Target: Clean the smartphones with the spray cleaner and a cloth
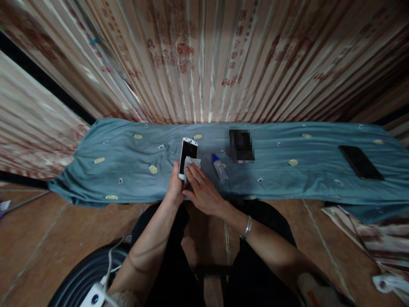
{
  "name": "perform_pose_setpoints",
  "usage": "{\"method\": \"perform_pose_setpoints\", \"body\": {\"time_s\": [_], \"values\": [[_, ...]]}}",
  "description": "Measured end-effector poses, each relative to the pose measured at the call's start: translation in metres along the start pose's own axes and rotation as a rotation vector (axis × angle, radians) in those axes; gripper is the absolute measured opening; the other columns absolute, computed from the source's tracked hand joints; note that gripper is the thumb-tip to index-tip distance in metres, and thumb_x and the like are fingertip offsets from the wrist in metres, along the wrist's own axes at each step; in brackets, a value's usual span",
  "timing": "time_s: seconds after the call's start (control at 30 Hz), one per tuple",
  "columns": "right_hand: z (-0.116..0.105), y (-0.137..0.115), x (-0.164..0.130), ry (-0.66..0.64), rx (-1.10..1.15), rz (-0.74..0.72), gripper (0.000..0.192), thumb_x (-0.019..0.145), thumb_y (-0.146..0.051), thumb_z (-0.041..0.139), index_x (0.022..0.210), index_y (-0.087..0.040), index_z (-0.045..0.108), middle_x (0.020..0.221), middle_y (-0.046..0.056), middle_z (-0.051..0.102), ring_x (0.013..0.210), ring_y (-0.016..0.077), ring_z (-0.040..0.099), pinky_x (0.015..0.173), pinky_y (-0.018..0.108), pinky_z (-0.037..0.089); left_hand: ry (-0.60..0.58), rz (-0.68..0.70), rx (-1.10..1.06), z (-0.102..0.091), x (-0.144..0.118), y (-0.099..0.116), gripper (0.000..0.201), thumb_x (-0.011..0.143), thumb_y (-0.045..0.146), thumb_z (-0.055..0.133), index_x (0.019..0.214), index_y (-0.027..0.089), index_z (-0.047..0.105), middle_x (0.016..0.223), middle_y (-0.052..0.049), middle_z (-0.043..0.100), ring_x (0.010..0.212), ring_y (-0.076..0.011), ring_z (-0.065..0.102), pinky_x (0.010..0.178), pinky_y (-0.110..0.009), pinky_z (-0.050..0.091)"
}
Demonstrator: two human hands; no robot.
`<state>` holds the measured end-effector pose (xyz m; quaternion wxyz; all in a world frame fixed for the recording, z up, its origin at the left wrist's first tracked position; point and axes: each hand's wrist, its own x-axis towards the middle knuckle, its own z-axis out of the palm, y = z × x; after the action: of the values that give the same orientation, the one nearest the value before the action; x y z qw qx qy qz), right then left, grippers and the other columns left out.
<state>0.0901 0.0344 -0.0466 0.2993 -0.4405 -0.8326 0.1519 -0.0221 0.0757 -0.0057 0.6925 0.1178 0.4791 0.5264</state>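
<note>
A white-framed smartphone [189, 150] with a dark screen is in my left hand [175, 184], which grips it by the lower left edge. The screen faces up and the top end points away from me. My right hand [202, 187] presses a white wipe [193, 161] against the lower part of the screen with its fingertips. Part of the wipe and the phone's lower right corner are hidden under those fingers. Just right of my right hand lies a small clear bottle [220, 169] with a blue cap, on its side on the cloth.
A blue-green patterned cloth [275, 183] covers the long surface before me. A pixelated dark item [241, 146] rests beyond the bottle. Far right lies a black phone-like slab [361, 163]. Pleated curtains [204, 59] hang behind. A coiled black hose-like object [76, 273] stands at lower left.
</note>
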Motion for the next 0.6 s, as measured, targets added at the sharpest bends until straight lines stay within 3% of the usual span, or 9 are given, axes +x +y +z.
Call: {"method": "perform_pose_setpoints", "body": {"time_s": [0.1,0.3,0.47,0.6], "values": [[0.002,-0.007,-0.003,-0.001,0.008,-0.057,0.071,0.102,-0.034,0.051,0.161,-0.005,0.024,0.165,0.023,0.031,0.159,0.0291,0.016,0.128,0.053,0.029,0.036,0.013,0.005,0.004,0.000,0.004,0.051,0.104,0.047,0.035,0.122,0.013,0.071,0.098,-0.008,0.080,0.120,-0.0224,0.069,0.103,-0.029,0.053],[0.002,-0.011,-0.004,0.008,0.004,-0.112,0.065,0.101,-0.023,0.044,0.161,-0.009,0.023,0.165,0.019,0.033,0.159,0.0265,0.018,0.127,0.054,0.031,-0.050,0.012,0.049,0.007,-0.003,0.004,0.063,0.103,0.056,0.026,0.125,0.016,0.070,0.107,-0.011,0.079,0.128,-0.0255,0.064,0.109,-0.037,0.051],[-0.001,-0.003,-0.001,0.022,-0.075,-0.139,0.064,0.093,-0.007,0.039,0.157,-0.006,0.035,0.164,0.016,0.037,0.158,0.0255,0.019,0.128,0.050,0.031,-0.044,-0.032,0.044,0.004,-0.006,-0.001,0.063,0.102,0.057,0.032,0.104,0.012,0.076,0.103,-0.014,0.079,0.131,-0.0285,0.062,0.115,-0.034,0.046],[-0.001,0.004,0.002,0.057,-0.129,-0.158,0.063,0.090,0.000,0.038,0.153,-0.006,0.041,0.163,0.016,0.040,0.159,0.0249,0.017,0.128,0.050,0.031,-0.045,0.054,0.016,0.000,0.000,-0.009,0.050,0.103,0.048,0.039,0.095,0.015,0.075,0.116,-0.013,0.077,0.134,-0.0241,0.060,0.118,-0.031,0.043]]}}
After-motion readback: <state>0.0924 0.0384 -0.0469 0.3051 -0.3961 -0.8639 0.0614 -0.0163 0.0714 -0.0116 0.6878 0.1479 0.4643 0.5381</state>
